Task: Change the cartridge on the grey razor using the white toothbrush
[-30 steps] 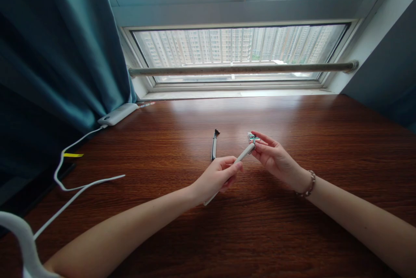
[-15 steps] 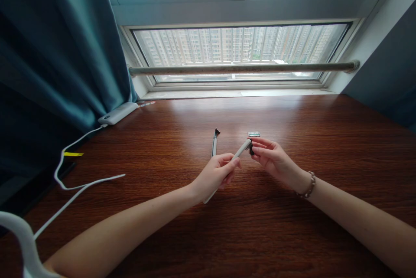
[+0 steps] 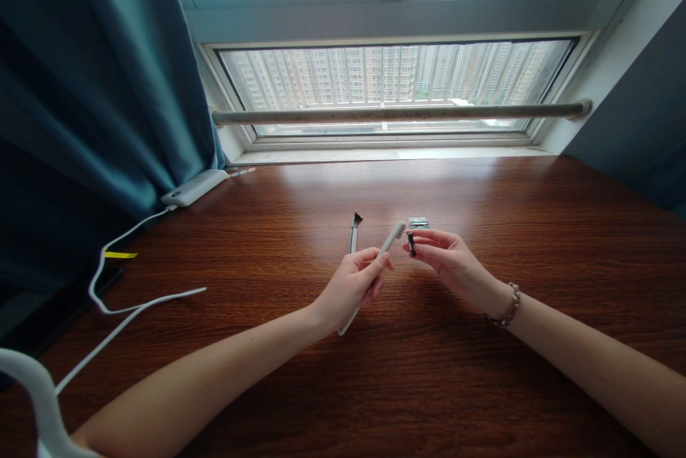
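Observation:
My left hand [image 3: 358, 278] is closed around the handle of a slim light grey brush [image 3: 390, 238]. A row of short, dark bristles or teeth shows at the brush's upper end, and its lower end sticks out below the hand. My right hand [image 3: 442, 252] pinches a small black piece [image 3: 411, 244] between thumb and fingers; its exact kind is unclear. A small gap separates it from the brush head. Behind my left hand lies a thin tool with a grey handle and a black head [image 3: 354, 233], its lower part hidden. Just beyond my right fingers sits a small flat clear packet [image 3: 419, 222].
All of this is on or above a brown wooden table [image 3: 268, 229]. At the left stand a white device [image 3: 196, 188] with a white cable [image 3: 133, 224], a yellow strip [image 3: 121, 255] and a blue curtain [image 3: 118, 72]. A rail [image 3: 396, 113] crosses the window behind.
The brush in my left hand has moved left, away from the black piece, baring the bristled head. My right hand keeps the black piece, shifted slightly left, and more of the packet shows.

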A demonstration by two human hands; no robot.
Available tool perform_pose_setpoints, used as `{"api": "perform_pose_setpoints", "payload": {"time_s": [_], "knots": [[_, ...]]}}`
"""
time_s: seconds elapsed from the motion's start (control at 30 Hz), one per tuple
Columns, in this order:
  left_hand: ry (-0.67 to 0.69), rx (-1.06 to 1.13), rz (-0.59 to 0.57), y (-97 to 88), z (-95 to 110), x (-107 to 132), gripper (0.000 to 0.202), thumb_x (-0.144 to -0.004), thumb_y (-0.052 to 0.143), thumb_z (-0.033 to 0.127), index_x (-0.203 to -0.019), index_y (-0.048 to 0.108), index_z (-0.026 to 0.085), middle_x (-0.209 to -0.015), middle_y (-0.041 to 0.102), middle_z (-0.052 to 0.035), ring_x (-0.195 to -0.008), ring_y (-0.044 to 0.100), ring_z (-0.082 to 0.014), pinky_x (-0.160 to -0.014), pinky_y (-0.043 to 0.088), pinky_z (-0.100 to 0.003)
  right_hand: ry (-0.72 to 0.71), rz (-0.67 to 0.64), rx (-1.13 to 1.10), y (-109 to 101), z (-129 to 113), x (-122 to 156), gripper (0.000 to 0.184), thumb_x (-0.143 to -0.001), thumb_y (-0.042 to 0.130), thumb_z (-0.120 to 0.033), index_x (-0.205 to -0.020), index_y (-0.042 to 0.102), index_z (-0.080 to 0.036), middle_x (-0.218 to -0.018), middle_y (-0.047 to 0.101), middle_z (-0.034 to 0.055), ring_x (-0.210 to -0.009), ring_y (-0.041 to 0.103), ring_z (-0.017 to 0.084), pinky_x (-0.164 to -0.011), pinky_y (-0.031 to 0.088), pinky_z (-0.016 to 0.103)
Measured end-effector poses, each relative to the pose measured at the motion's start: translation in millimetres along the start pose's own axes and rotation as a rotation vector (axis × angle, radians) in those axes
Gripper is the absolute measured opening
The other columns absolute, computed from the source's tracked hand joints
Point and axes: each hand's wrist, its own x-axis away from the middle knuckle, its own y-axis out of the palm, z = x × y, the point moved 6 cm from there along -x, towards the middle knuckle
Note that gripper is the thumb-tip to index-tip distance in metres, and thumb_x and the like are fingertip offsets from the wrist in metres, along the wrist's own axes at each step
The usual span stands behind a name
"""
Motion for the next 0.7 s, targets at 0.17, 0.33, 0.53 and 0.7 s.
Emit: {"api": "perform_pose_setpoints", "payload": {"time_s": [0.17, 0.33, 0.53, 0.7], "knots": [[0.008, -0.004, -0.013, -0.1, -0.9, 0.5, 0.031, -0.082, 0.042, 0.044, -0.082, 0.049, 0.014, -0.045, 0.037, 0.0058, -0.037, 0.026, -0.0037, -0.036, 0.019, -0.016, 0.033, -0.044, -0.106, -0.5, 5.7, -0.8, 0.025, -0.070, 0.068, -0.024, -0.095, 0.065, -0.022, -0.092, 0.063, 0.0042, -0.070, 0.061, 0.015, -0.072, 0.048, 0.032], [-0.030, -0.008, -0.046, 3.1, -4.3, 0.5, 0.032, -0.081, 0.043, 0.046, -0.083, 0.049, 0.015, -0.045, 0.037, 0.0062, -0.036, 0.026, -0.0036, -0.034, 0.020, -0.016, 0.040, -0.017, -0.127, -0.7, 6.5, -1.3, 0.021, -0.070, 0.068, -0.023, -0.091, 0.066, -0.018, -0.082, 0.064, 0.0044, -0.072, 0.059, 0.013, -0.074, 0.048, 0.027], [-0.055, -0.036, -0.068, 5.6, -6.4, 2.5, 0.033, -0.079, 0.047, 0.047, -0.080, 0.050, 0.014, -0.045, 0.037, 0.0061, -0.036, 0.026, -0.0033, -0.034, 0.020, -0.016, 0.018, -0.018, -0.142, 1.9, 1.6, -2.7, 0.016, -0.070, 0.068, -0.025, -0.084, 0.067, -0.018, -0.079, 0.063, 0.0037, -0.072, 0.057, 0.011, -0.071, 0.047, 0.023], [-0.061, -0.026, -0.075, 5.5, -7.8, 2.2, 0.033, -0.079, 0.046, 0.046, -0.080, 0.049, 0.014, -0.046, 0.037, 0.0058, -0.037, 0.026, -0.0032, -0.034, 0.020, -0.016, 0.027, -0.051, -0.140, 0.8, 4.1, -2.1, 0.017, -0.071, 0.068, -0.026, -0.086, 0.066, -0.018, -0.076, 0.064, 0.0035, -0.069, 0.059, 0.012, -0.068, 0.048, 0.024]]}}
